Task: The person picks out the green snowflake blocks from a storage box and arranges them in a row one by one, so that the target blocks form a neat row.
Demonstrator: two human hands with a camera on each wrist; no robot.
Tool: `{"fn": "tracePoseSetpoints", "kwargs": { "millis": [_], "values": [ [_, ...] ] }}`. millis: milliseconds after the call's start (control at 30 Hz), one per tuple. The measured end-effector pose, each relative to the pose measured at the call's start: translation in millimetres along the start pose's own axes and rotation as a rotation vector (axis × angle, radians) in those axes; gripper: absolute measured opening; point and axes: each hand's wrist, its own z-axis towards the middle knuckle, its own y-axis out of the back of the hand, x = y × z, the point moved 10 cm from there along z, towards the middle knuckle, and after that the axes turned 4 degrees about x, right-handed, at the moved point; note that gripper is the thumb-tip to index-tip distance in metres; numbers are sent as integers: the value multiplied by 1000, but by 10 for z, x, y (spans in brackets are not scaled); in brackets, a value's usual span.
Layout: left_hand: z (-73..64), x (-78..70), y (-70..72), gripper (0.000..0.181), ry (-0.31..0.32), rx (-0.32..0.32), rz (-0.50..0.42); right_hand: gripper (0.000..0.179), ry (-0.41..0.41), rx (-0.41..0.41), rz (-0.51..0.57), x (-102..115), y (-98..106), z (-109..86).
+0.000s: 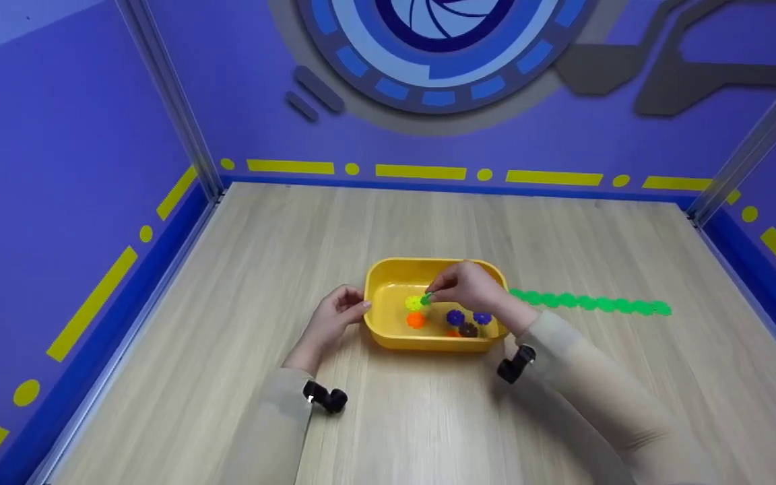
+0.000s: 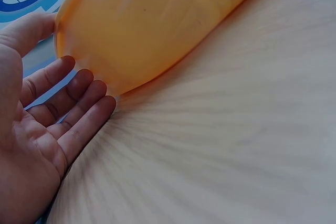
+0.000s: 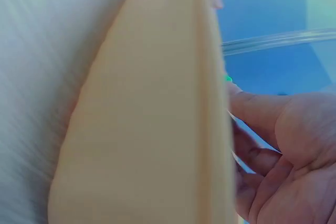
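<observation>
A yellow plastic bin point(image 1: 422, 344) stands on the wooden table. My left hand point(image 1: 331, 316) holds its left end, thumb at the rim and fingertips against the outer wall, as the left wrist view shows on the bin's orange-looking side point(image 2: 136, 35). Over the inside of the bin, my right hand point(image 1: 472, 288) pinches a small green flower-shaped disc point(image 1: 426, 298) between thumb and fingertips. Below it in the bin lie a yellow disc point(image 1: 413, 303), an orange disc point(image 1: 415, 320), purple discs point(image 1: 455, 317) and a dark brown disc point(image 1: 468, 330). In the right wrist view the bin wall hides the right fingertips.
A straight row of several green flower-shaped discs point(image 1: 605, 304) runs rightward from the bin's right end on the table point(image 1: 294, 236). Blue-purple panels point(image 1: 428, 141) with yellow marks rise at the back and both sides. Each wrist carries a small black camera point(image 1: 325, 397).
</observation>
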Motion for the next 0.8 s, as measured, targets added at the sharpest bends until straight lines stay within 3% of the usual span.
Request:
{"fn": "tracePoseSetpoints", "kwargs": {
  "millis": [300, 800],
  "values": [
    [-1, 15, 18, 22, 11, -19, 7, 19, 22, -94, 170, -122, 281, -212],
    [7, 13, 26, 24, -1, -10, -6, 31, -127, -233, 329, -688, 594, -670]
  ]
}}
